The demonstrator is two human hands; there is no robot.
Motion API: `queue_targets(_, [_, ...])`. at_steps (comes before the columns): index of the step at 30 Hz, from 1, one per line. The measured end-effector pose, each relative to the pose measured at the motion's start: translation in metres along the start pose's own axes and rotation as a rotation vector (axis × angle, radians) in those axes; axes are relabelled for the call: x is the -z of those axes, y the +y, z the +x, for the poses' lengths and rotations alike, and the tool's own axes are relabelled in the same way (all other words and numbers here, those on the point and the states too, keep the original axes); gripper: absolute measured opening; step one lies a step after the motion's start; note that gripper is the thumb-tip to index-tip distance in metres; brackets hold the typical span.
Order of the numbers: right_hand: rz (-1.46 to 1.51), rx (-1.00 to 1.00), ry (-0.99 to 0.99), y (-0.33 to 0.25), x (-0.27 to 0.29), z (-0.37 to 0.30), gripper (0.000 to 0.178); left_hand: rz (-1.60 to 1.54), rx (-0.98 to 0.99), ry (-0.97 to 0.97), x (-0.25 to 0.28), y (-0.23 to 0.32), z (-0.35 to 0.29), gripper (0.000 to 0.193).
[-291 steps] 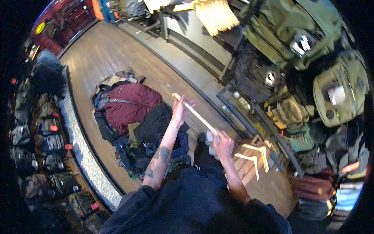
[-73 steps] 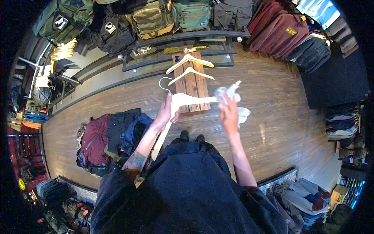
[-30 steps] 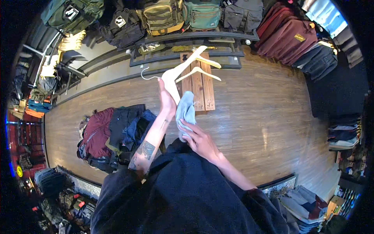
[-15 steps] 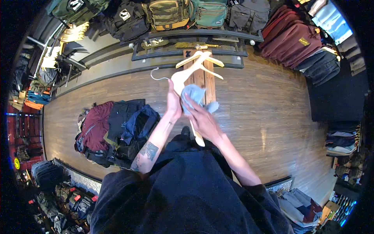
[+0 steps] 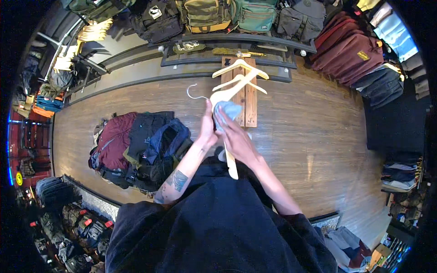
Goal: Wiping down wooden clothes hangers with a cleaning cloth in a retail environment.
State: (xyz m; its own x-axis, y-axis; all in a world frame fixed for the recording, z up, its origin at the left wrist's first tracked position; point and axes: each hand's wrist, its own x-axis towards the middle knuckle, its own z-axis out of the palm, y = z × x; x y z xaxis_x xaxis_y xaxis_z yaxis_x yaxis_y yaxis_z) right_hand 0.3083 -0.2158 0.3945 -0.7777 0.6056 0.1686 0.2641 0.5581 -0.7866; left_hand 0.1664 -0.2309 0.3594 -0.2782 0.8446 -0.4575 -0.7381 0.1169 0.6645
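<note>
My left hand (image 5: 208,127) is closed around the middle of a pale wooden hanger (image 5: 222,96), just under its metal hook (image 5: 193,94). The hanger slants, one arm reaching up and away to the right, the other down toward my body. My right hand (image 5: 240,144) presses a bunched light-blue cloth (image 5: 231,108) against the hanger's middle, fingers over the cloth. Beyond my hands, more pale wooden hangers (image 5: 226,69) lie at the far end of a wooden plank bench (image 5: 251,107), partly covered by the held one.
A heap of dark and maroon clothes (image 5: 117,142) lies on the wooden floor (image 5: 296,136) to the left. Backpacks (image 5: 258,20) stand on a shelf at the back. Maroon jackets (image 5: 350,52) hang at the far right; folded garments (image 5: 400,172) are stacked right.
The cloth has drawn in toward the hanger's middle; before, a flap of it stuck out to the right. My right hand has come closer to the left one. The whole view has shifted slightly.
</note>
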Motion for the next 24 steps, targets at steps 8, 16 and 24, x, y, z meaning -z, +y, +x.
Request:
queue_targets(8, [0.05,0.084,-0.161,-0.007,0.001,-0.026,0.049,-0.161,-0.162,0.068,0.018,0.033,0.013,0.065])
queue_targets(16, [0.115,-0.045,-0.249,-0.02,0.015,-0.056,0.045,-0.094,-0.191,0.069,0.033,0.042,0.02,0.065])
queue_targets(24, [0.052,-0.005,0.02,0.012,0.011,0.011,0.046,-0.013,0.123,0.042,-0.009,0.011,-0.001,0.069])
